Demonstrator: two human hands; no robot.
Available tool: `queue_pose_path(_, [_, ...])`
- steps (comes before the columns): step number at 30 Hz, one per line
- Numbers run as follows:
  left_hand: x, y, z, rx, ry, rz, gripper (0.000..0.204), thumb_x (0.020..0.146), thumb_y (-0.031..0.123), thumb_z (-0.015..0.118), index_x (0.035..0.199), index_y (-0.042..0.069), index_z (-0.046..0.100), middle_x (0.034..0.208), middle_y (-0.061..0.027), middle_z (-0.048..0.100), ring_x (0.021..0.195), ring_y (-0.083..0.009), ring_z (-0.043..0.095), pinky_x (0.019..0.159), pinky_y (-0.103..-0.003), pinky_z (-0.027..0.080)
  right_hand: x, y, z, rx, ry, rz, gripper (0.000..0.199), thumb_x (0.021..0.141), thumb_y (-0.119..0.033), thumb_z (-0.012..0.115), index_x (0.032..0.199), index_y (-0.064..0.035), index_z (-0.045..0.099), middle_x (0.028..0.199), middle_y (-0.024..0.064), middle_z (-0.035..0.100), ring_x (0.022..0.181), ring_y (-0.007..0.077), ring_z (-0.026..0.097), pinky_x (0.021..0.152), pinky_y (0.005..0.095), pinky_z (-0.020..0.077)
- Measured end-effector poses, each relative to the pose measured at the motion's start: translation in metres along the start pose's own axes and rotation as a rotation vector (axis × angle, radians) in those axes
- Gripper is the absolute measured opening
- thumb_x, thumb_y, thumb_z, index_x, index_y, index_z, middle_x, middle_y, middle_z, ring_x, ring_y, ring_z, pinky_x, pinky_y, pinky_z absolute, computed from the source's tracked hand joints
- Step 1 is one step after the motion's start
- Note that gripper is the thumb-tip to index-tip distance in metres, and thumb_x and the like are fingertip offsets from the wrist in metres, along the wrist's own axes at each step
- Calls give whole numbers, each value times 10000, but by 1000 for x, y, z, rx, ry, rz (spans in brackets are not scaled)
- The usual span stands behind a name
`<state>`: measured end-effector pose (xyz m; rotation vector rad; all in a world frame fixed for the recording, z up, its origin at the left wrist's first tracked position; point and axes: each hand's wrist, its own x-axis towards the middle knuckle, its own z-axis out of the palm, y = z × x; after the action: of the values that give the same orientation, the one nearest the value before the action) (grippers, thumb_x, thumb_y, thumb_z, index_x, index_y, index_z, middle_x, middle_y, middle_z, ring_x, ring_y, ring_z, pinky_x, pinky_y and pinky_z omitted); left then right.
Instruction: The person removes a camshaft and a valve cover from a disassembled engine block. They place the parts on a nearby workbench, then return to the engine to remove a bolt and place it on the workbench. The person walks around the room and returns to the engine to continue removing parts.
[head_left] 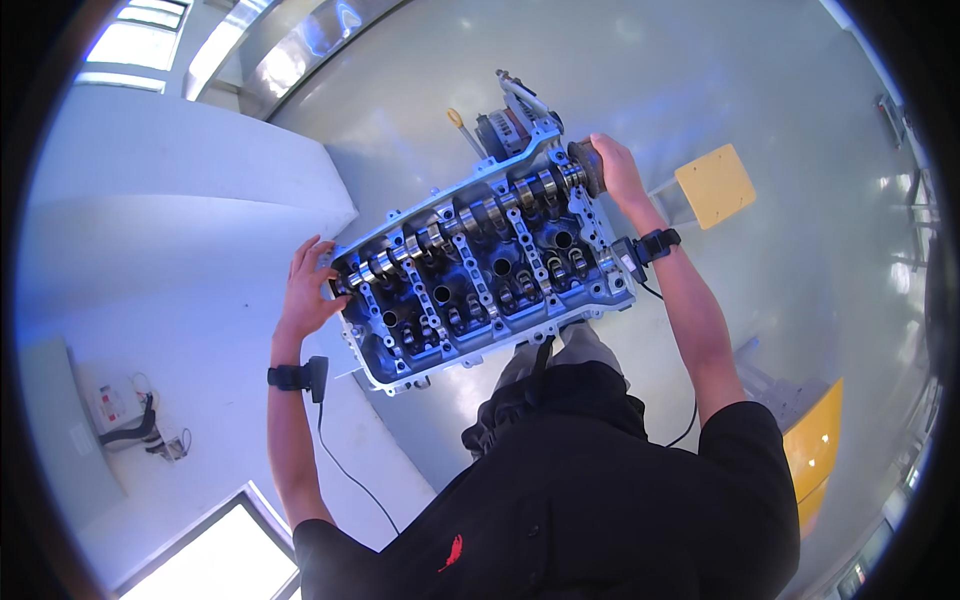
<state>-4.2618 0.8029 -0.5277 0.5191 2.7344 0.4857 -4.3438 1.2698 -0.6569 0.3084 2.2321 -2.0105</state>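
An engine's cylinder head (483, 290) is in front of me, its top uncovered. A shiny camshaft (436, 237) with several lobes lies lengthwise along its far side. At the camshaft's right end, my right hand (619, 174) grips the round, dark sprocket-like wheel (588, 168). My left hand (308, 287) is at the other end, thumb and fingers curled round the shaft's tip. Along the near side, round bores and small valve parts (520, 290) lie exposed, with no shaft over them. Whether the camshaft touches its seats I cannot tell.
Beyond the engine sticks out an alternator-like part (503, 132) and a yellow-handled dipstick (455, 118). A yellow-topped stool (716, 187) stands at right, and another yellow panel (815, 450) nearer me. Cabled black devices (318, 378) are strapped to my wrists. A white surface (200, 230) is at left.
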Motion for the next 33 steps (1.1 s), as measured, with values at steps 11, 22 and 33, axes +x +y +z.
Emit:
queue_pose_path(11, [11,-49,-6,31,-61,-12,236,503,97,716,704,47,602,1256,-71,418,1259,-273,261,1005,-410,272,13,-23,44,-92,11,222,354,871,-295,406,866,29,548,795,86,586,747,176,517,712,296,394])
queue_pose_path(22, [-55,-85,-103,-93,35,21,205,515,84,712,671,41,585,1233,-72,445,1252,-302,264,1006,-418,275,-28,-128,97,-67,34,283,341,852,-375,442,865,-72,596,758,18,581,662,99,539,598,252,420])
queue_pose_path(33, [-151,-21,-81,-437,-232,-74,307,519,121,731,769,27,580,872,-67,618,815,-185,593,895,-371,397,-188,-150,50,111,119,298,297,873,-274,400,894,-36,576,798,22,569,720,95,529,669,246,424])
